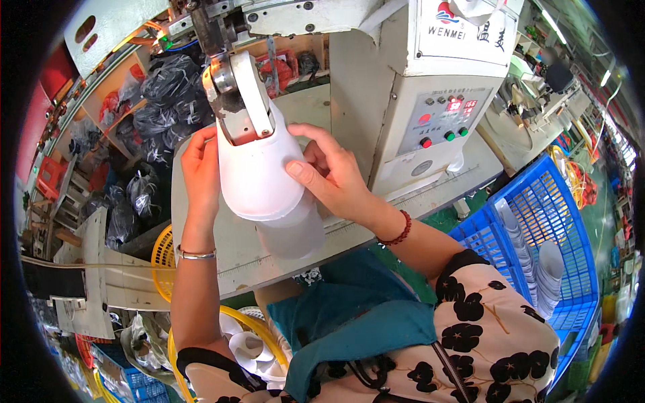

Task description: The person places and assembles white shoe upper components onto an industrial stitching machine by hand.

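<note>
A smooth white piece with a rounded toe end, which looks like a shoe upper point(259, 178), is fitted over the metal form of the machine head point(235, 101). My left hand point(201, 168) grips its left edge, and the fingertips curl out of sight beside the form. On the other side my right hand point(336, 171) holds the piece, thumb pressed on its front face and forefinger along its upper edge. Below the toe end a pale, rounded shape point(292, 235) hangs over the worktable point(222, 269); I cannot tell whether it belongs to the same piece.
To the right stands the machine's control box point(437, 121) with lit displays and coloured buttons. A blue basket point(557, 201) holds stacked white pieces point(547, 275). By my left arm, a yellow-rimmed basket point(269, 329) contains more white pieces. Black plastic bags point(168, 87) fill shelves at the left.
</note>
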Demonstrator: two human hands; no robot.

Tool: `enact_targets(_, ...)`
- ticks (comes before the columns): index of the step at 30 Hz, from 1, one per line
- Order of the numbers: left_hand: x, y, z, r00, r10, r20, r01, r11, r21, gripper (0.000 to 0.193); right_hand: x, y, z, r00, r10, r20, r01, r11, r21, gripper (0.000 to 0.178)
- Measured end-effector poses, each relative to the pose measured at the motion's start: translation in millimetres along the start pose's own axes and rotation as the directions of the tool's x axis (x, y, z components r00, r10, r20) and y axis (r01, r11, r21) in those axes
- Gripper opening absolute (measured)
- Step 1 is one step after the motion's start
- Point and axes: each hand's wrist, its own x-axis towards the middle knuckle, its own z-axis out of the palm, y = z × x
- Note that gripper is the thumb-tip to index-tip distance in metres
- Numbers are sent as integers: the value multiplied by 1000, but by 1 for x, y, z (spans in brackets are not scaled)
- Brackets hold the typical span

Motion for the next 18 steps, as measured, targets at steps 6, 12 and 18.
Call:
enact_targets(6, 19, -44, -47, 994, 106, -15, -90, 908, 409, 15, -25, 27, -6, 1000, 17, -7, -16, 992, 125, 41)
enact_targets(12, 23, -84, -53, 970, 139, 200, -244, 525, 816, 28, -75, 63, -16, 995, 91, 51, -82, 986, -147, 36)
enact_targets(18, 43, -137, -43, 990, -41, 138, -49, 806, 590, 43, -91, 84, -17, 994, -63, 88, 93, 916, -391, 32)
